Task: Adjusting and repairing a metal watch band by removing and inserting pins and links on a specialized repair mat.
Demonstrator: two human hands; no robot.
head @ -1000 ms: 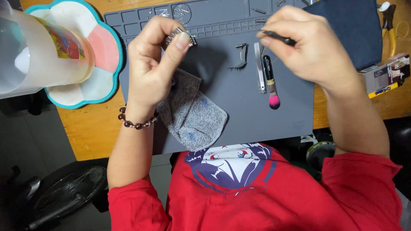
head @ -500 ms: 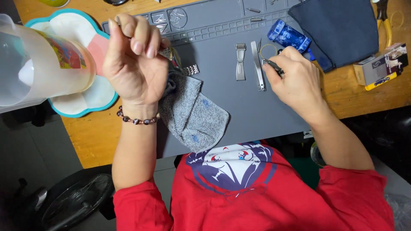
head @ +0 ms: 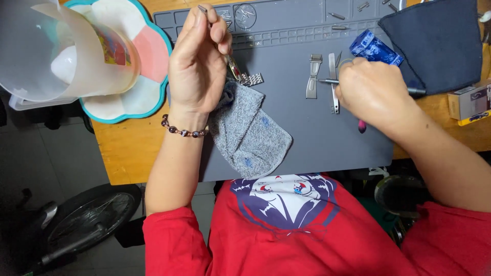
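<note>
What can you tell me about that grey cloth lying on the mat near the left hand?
The grey cloth looks like soft, speckled knit fabric, light grey with a few small blue flecks. It lies crumpled and folded on the dark grey work mat, slanting from beside the left hand down towards the mat's near edge. A metal watch band hangs to its upper end.

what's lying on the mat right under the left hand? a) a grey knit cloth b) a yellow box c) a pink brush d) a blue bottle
a, since the grey knit cloth lies on the grey mat just below the raised left hand, which pinches a metal watch band.
</note>
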